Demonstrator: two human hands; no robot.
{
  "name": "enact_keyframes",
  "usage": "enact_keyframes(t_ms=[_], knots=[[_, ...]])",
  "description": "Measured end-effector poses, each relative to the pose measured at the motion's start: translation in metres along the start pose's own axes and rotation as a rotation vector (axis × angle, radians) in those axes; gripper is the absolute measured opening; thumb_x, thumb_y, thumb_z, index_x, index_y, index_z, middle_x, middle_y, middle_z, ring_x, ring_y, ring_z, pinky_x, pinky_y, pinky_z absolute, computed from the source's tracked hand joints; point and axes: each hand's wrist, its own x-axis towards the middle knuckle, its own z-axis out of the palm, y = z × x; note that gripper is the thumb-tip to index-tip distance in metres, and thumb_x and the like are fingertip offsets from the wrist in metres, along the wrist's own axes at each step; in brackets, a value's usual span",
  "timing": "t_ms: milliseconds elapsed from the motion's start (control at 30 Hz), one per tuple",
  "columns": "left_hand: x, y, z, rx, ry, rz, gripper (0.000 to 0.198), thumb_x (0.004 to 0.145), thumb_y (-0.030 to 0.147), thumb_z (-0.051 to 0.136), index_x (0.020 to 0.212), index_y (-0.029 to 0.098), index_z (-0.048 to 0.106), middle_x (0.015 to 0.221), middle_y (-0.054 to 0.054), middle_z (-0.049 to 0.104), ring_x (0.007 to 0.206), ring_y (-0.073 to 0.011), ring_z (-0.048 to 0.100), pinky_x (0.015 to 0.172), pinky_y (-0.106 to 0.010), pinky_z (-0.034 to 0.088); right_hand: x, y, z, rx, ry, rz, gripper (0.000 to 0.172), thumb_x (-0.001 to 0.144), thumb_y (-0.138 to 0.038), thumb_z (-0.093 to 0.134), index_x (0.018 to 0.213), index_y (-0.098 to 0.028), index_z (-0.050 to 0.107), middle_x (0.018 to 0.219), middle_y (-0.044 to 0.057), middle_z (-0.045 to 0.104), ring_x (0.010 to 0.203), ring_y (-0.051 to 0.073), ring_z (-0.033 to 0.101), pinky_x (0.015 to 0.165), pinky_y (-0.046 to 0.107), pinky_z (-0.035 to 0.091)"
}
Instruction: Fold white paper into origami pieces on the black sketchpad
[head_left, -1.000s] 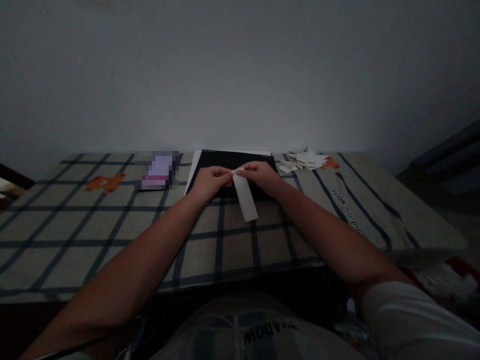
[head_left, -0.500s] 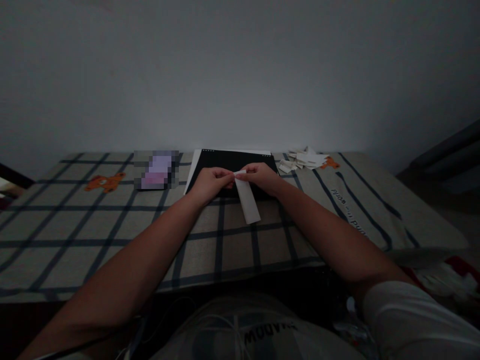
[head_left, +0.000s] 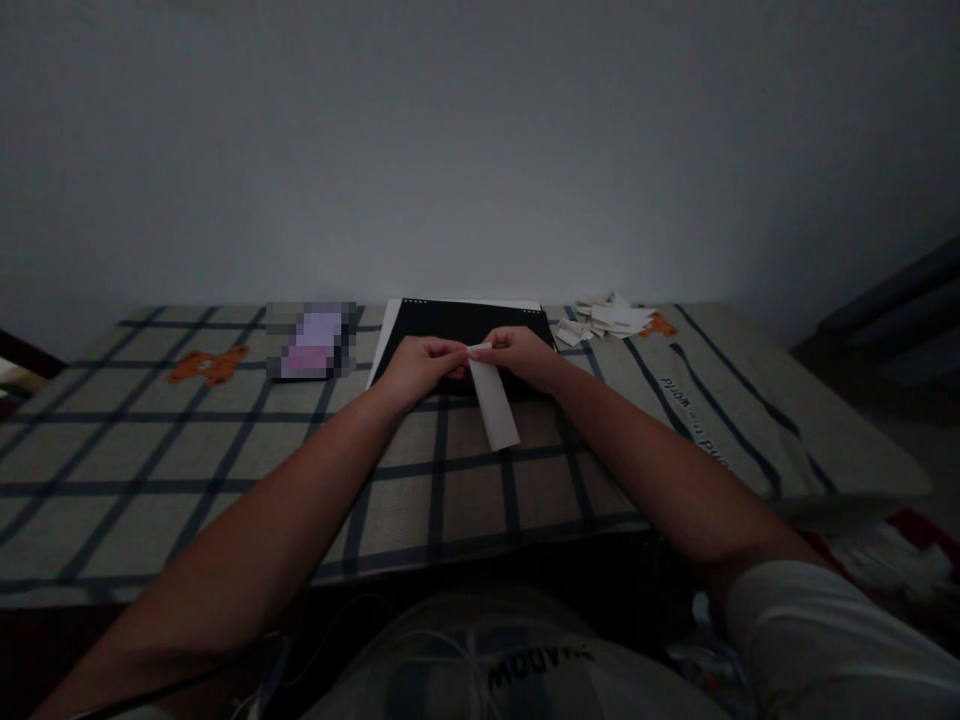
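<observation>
A white paper strip (head_left: pixel 495 405) hangs down towards me from between my two hands, its free end over the checked cloth. My left hand (head_left: pixel 421 370) pinches the strip's far left corner between thumb and fingers. On the other side, my right hand (head_left: pixel 521 355) has its fingers closed on the same far end, the fingertips of both hands almost touching. Beneath the hands lies a black cover (head_left: pixel 465 320) with small holes along its far edge, on top of white sheets (head_left: pixel 384 340). Some fingers are hidden behind the strip and the knuckles.
To the right of the black cover is a loose heap of white paper pieces (head_left: pixel 615 318). A phone-like thing with a blurred screen (head_left: pixel 310 345) lies at the left. The checked tablecloth (head_left: pixel 247 450) carries orange bear prints, and a grey wall (head_left: pixel 480 150) rises behind the table.
Both hands keep their pinch on the paper strip at nearly the same spot. The view has shifted very slightly; nothing else visibly differs.
</observation>
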Motion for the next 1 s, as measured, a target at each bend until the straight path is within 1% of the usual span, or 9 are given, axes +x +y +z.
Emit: enact_keyframes(t_ms=[233,433,533,600,767,833,900,967,1000], knots=[[0.0006,-0.0009,0.0006,0.015,-0.010,0.003,0.035,0.060,0.044,0.085,0.079,0.016,0.078,0.075,-0.005,0.074,0.064,-0.0141,0.065,0.069,-0.029,0.057,-0.0016,-0.0023,0.0013,-0.003,0.011,0.009,0.037,0.060,-0.044,0.082,0.069,-0.017,0.059,0.065,-0.003,0.057,0.060,0.011,0.049,0.057,0.025,0.036],[0.0031,-0.0021,-0.0009,0.083,0.043,0.049,0.034,0.064,0.045,0.082,0.081,0.015,0.077,0.075,-0.005,0.074,0.064,-0.0147,0.066,0.066,-0.027,0.056,0.0010,-0.0022,0.0019,0.035,0.032,0.000,0.038,0.061,-0.047,0.083,0.071,-0.016,0.063,0.067,-0.002,0.061,0.063,0.012,0.052,0.060,0.026,0.039],[0.0029,-0.0007,-0.0012,0.110,0.075,0.061,0.035,0.064,0.045,0.082,0.081,0.015,0.076,0.076,-0.006,0.074,0.066,-0.0154,0.067,0.067,-0.027,0.056,0.0015,-0.0028,0.0015,0.053,0.026,0.009,0.038,0.062,-0.048,0.082,0.074,-0.016,0.065,0.069,-0.001,0.063,0.065,0.012,0.054,0.061,0.026,0.041],[0.0022,0.0001,-0.0008,0.082,0.077,0.055,0.036,0.063,0.044,0.083,0.081,0.014,0.075,0.077,-0.006,0.074,0.066,-0.0148,0.067,0.069,-0.027,0.056,0.0006,-0.0040,0.0015,0.056,0.021,0.012,0.039,0.063,-0.050,0.081,0.077,-0.016,0.067,0.070,0.000,0.064,0.064,0.012,0.053,0.060,0.026,0.040],[0.0019,-0.0001,0.0011,-0.055,0.025,0.011,0.038,0.059,0.040,0.086,0.084,0.014,0.073,0.077,-0.004,0.073,0.065,-0.0123,0.066,0.069,-0.026,0.057,-0.0021,-0.0081,0.0026,0.070,0.049,-0.008,0.039,0.063,-0.048,0.082,0.079,-0.015,0.068,0.070,-0.001,0.064,0.062,0.011,0.052,0.058,0.025,0.039],[0.0026,0.0005,0.0015,-0.076,0.052,0.010,0.036,0.059,0.037,0.086,0.082,0.014,0.072,0.077,-0.003,0.072,0.065,-0.0115,0.065,0.069,-0.025,0.057,-0.0022,-0.0091,0.0020,0.096,0.030,-0.008,0.038,0.065,-0.047,0.081,0.083,-0.015,0.069,0.073,0.000,0.066,0.065,0.011,0.054,0.059,0.025,0.040],[0.0033,0.0021,0.0013,-0.072,0.118,0.025,0.033,0.060,0.034,0.085,0.081,0.014,0.070,0.078,-0.003,0.072,0.065,-0.0108,0.064,0.069,-0.024,0.057,-0.0020,-0.0094,0.0002,0.096,-0.007,0.015,0.038,0.065,-0.046,0.080,0.084,-0.015,0.070,0.076,0.001,0.066,0.066,0.012,0.055,0.061,0.025,0.041],[0.0039,0.0039,0.0008,-0.083,0.178,0.036,0.032,0.061,0.033,0.084,0.082,0.014,0.070,0.080,-0.003,0.072,0.066,-0.0106,0.064,0.069,-0.024,0.057,-0.0019,-0.0088,-0.0020,0.056,-0.036,0.046,0.036,0.064,-0.045,0.081,0.081,-0.015,0.071,0.074,0.001,0.065,0.065,0.011,0.053,0.061,0.026,0.040],[0.0040,0.0045,0.0006,-0.099,0.191,0.035,0.032,0.061,0.032,0.084,0.083,0.014,0.070,0.081,-0.003,0.072,0.067,-0.0107,0.065,0.070,-0.024,0.057,-0.0019,-0.0083,-0.0029,0.032,-0.041,0.055,0.036,0.064,-0.045,0.081,0.079,-0.015,0.071,0.072,0.000,0.064,0.064,0.011,0.052,0.061,0.026,0.039]])
